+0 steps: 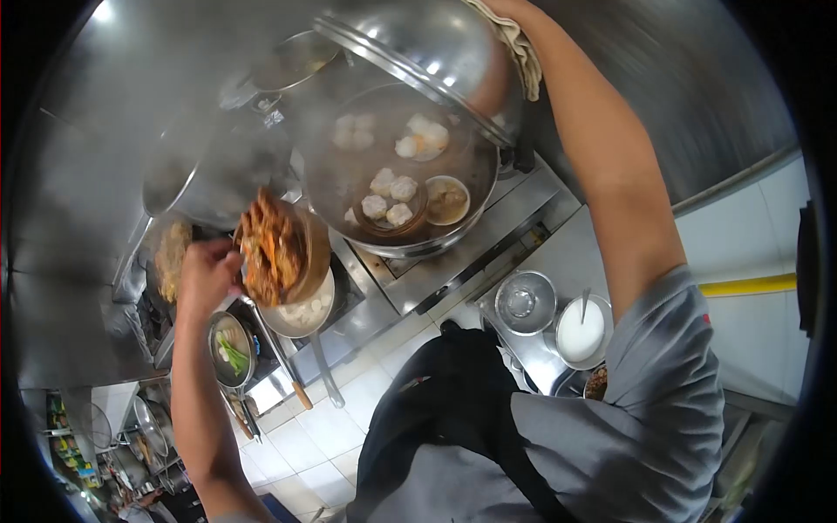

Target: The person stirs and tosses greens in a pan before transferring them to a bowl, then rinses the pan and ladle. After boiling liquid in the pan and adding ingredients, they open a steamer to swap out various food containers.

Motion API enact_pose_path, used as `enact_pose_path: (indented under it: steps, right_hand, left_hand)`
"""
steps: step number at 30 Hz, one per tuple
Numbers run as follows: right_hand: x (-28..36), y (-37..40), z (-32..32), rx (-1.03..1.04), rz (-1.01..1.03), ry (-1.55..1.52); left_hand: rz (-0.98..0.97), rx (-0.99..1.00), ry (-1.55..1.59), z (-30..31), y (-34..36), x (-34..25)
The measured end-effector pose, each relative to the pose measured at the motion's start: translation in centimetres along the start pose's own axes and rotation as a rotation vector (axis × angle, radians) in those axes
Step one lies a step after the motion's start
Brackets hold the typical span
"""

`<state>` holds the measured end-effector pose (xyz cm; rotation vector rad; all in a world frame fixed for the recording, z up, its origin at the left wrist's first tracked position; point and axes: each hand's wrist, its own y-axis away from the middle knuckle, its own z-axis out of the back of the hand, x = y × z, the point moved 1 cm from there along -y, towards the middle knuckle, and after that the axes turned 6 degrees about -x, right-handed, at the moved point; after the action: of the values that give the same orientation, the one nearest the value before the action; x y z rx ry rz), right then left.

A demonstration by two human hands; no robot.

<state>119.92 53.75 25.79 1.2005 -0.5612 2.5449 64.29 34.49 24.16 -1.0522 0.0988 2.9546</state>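
Observation:
My left hand [209, 275] grips the rim of a round steamer basket [316, 253] filled with reddish-brown food [268, 248], tilted over the stove. At the top, my right hand [510, 10] is mostly cut off by the frame edge; a beige cloth [525, 52] hangs from it against a large metal lid [436, 48]. The lid is raised at a slant above a wide steaming pan [340, 187]. White dumplings [388, 199] in a basket, a small bowl of brownish food [447, 200] and more pale pieces [423, 137] sit in the pan.
Steam blurs the back left. Below the basket are a pan with white contents [305, 314] and a small pot with green vegetables [232, 350]. A metal bowl [526, 302] and a bowl of white contents [581, 331] stand at the right. Shelves with cookware are lower left.

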Motion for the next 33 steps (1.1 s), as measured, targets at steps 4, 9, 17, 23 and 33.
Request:
enact_pose_path:
  steps: [4, 9, 17, 23, 33]
  right_hand:
    - [1.0, 0.9, 0.7, 0.004, -0.054, 0.058]
    - [-0.7, -1.2, 0.0, 0.03, 0.029, 0.122]
    - [-1.4, -3.1, -1.0, 0.011, 0.088, 0.186]
    - [-0.3, -1.3, -0.4, 0.021, 0.068, 0.153]
    - [1.1, 1.8, -1.3, 0.093, 0.038, -0.122]
  left_hand:
    - [-0.043, 0.009, 0.049, -1.9, -4.7, -5.6]
    - [-0.213, 0.089, 0.014, -6.4, -11.8, -5.8]
    - [-0.659, 0.161, -0.272, -15.3, -22.3, -1.2]
    - [-0.682, 0.191, -0.278, -17.4, -23.4, -2.1]
    - [-0.091, -0.048, -0.149, -6.1, -9.5, -4.9]
